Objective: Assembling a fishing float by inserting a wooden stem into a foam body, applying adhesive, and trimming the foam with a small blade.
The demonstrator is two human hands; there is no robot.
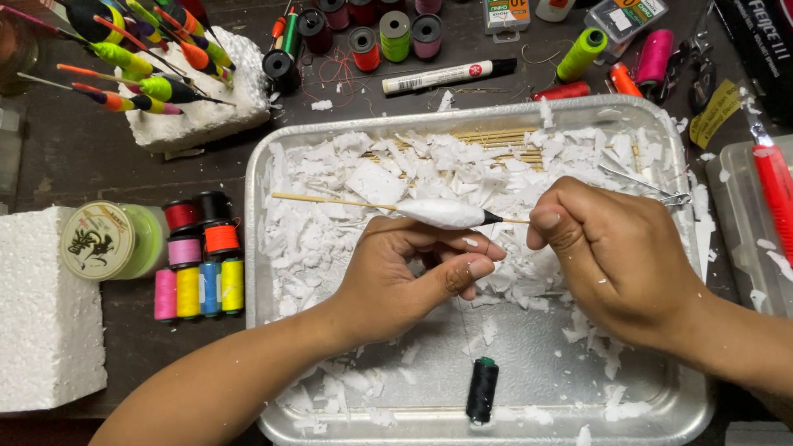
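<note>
The left hand holds a white foam float body from below, its fingers curled under the body and its thumb lying along the lower side. The body is spindle-shaped and sits on a thin wooden stick that runs out to the left. The right hand is closed in a pinch at the dark tip on the right end of the body, where a thin stem shows beside the thumb (what the pinch holds there is too small to tell). Both hands are above a metal tray.

The tray holds white foam shavings and a bundle of wooden sticks at its far edge. A black thread spool stands near the front edge of the tray, and a fine thread runs up from it toward the left hand.

Left of the tray lie coloured thread spools, a round line spool and a foam block. Finished painted floats stand stuck in another foam block at the rear left.
</note>
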